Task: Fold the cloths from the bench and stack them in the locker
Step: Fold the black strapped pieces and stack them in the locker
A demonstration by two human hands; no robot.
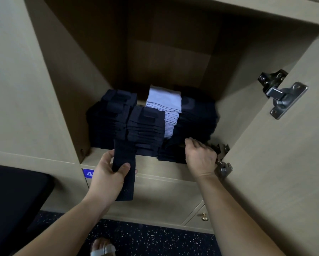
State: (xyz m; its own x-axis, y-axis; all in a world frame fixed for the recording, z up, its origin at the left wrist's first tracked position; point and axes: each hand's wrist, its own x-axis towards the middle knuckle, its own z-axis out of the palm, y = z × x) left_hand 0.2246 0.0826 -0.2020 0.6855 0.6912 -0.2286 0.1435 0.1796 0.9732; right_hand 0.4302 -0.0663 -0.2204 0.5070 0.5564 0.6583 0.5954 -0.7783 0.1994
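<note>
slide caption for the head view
Left hand holds a folded dark cloth before the open locker; right hand touches a low dark stack inside.

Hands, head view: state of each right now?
Left hand: holding a folded dark cloth, thumb over it.
Right hand: fingers curled at the low dark stack; whether it grips cannot be told.

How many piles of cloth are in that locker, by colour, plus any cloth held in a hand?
Dark navy piles: 4
Light blue pile: 1
Folded navy cloth in the left hand: 1
Total: 6
</note>
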